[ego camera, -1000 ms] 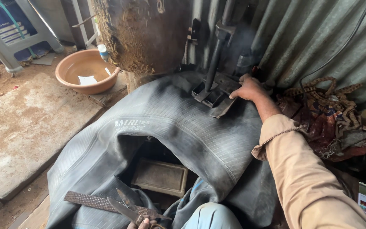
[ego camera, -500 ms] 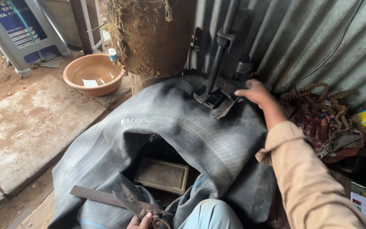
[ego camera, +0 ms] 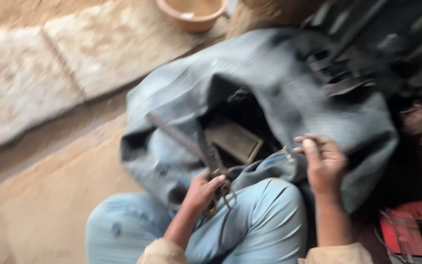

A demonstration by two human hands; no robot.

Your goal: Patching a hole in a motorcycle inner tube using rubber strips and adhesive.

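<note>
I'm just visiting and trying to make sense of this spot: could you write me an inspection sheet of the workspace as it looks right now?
Surface: bare dusty earth floor with pale stone slabs beyond.
Job's things: large grey rubber inner tube draped over the lap; long rusty metal scissors; flat dark metal block in the tube's hollow.
Clutter: orange plastic basin; dark metal clamp, blurred; red item at the right.
Hands: left hand grips the scissors' handles; right hand rests on the tube's edge.
Cables: nothing seen.
Surroundings: light blue trousers; the picture is motion-blurred.
</note>
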